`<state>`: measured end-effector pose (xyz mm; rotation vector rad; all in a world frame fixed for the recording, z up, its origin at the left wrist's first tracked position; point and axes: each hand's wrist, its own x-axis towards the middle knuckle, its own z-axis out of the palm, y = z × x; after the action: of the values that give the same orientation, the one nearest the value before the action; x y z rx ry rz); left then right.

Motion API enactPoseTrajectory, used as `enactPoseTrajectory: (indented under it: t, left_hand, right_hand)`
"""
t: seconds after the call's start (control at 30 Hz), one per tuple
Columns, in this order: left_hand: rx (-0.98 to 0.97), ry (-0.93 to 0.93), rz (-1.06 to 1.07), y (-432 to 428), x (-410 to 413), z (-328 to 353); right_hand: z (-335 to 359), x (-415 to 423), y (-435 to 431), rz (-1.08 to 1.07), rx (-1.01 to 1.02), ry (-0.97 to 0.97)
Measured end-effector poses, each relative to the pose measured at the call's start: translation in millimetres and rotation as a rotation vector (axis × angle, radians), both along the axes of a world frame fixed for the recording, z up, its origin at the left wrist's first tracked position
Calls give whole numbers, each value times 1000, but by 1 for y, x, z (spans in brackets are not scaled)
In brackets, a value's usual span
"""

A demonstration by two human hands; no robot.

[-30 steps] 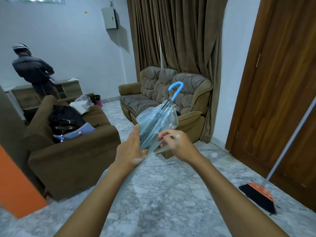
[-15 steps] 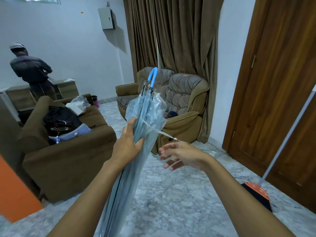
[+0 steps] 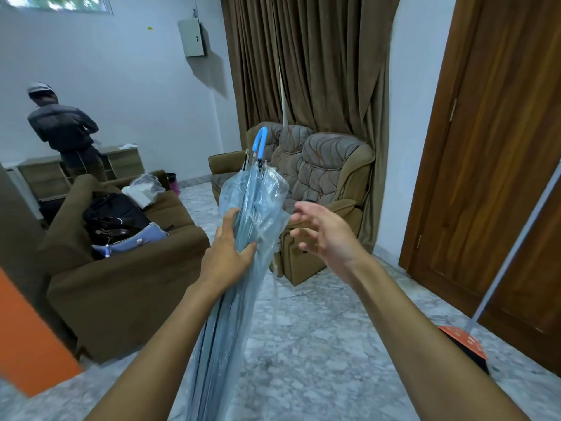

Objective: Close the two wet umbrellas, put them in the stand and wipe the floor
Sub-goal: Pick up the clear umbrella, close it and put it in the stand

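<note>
A folded clear-plastic umbrella (image 3: 253, 202) with a blue curved handle stands nearly upright in front of me, handle up, its lower end running down out of the bottom of the view. My left hand (image 3: 226, 253) is wrapped around its bunched canopy at mid-length. Just to the right, my right hand (image 3: 323, 230) hovers with fingers spread, not touching the plastic. No second umbrella and no stand are in view.
A brown sofa (image 3: 121, 268) with bags is on the left, an armchair (image 3: 328, 189) by the curtains behind the umbrella. A broom (image 3: 464, 341) leans on the wooden door (image 3: 498, 147) at right. A person (image 3: 65, 132) stands far left. The floor is marble (image 3: 318, 344).
The umbrella has swung from tilted right to nearly upright. My right hand let go of the strap it held and pulled away, fingers spread. My left hand stays around the canopy.
</note>
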<state>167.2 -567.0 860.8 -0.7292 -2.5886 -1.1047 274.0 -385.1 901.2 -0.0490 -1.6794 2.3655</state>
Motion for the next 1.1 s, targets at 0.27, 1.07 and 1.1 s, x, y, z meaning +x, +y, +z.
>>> enactPoseTrajectory:
  t: [0.27,1.07,1.1]
  left_hand:
    - [73,-42,-87,2,10,5]
    - [682,-319,-164,-17,5,2]
    - [714,-340,-166,-17,5,2]
  right_hand:
    - [-25,-30,-30,-102,831,-106]
    - [-38,-27,3,-243,559,-11]
    - [-38,-26,3,-228,557,-9]
